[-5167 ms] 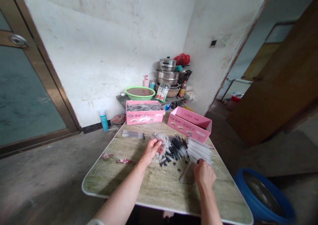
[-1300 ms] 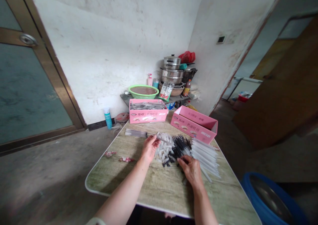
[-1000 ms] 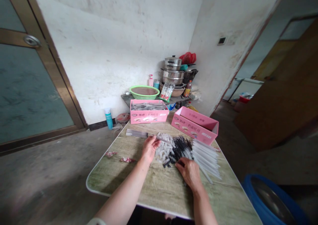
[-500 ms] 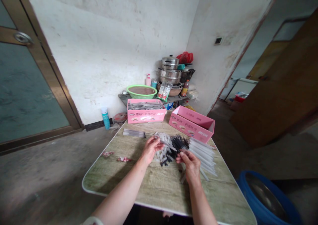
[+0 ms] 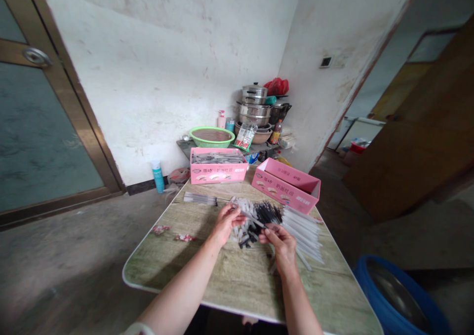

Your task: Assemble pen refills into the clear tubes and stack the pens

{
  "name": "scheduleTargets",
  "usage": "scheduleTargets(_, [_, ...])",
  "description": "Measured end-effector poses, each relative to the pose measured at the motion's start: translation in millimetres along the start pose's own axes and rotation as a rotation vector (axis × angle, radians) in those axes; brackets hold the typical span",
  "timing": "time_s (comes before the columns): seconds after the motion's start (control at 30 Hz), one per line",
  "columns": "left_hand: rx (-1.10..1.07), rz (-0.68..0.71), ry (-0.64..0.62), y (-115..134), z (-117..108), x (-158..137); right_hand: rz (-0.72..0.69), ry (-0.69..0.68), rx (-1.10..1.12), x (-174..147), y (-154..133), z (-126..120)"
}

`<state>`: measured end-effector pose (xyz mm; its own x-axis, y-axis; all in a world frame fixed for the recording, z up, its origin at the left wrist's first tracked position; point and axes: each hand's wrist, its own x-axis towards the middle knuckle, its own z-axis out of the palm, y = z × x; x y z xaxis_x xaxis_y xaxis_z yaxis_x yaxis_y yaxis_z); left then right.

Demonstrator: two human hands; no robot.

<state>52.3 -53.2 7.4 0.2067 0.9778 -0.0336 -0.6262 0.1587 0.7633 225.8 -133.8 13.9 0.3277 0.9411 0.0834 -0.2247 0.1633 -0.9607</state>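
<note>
Between my two hands, over the middle of the table, is a thin, pale translucent tube [image 5: 253,219] with a dark end. My left hand [image 5: 225,223] pinches its left end. The fingers of my right hand [image 5: 280,243] are closed at its dark right end. Below lie small whitish pieces [image 5: 237,232] and small black pieces [image 5: 246,242]. A pile of thin black sticks [image 5: 269,211] lies just beyond my right hand. To the right of it are long translucent tubes [image 5: 302,234] in a row. A bundle of dark-tipped tubes [image 5: 200,198] lies at the far left.
At the table's [image 5: 177,268] back edge stand a pink box [image 5: 218,173] filled with tubes and a second pink box [image 5: 285,187]. Behind them are a green basin [image 5: 212,137] and stacked pots [image 5: 254,109]. A blue barrel [image 5: 398,295] is on the floor at right.
My right hand has moved slightly up and left, bringing its fingers to the dark end of the tube. My left hand has hardly moved and still holds the tube.
</note>
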Motion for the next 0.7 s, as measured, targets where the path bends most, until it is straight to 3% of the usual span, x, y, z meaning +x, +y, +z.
scheduleTargets(0.7, [0.079,-0.002,-0.028,2.1,3.7,-2.6,-0.016,0.016,-0.031,3.6,7.9,-4.4])
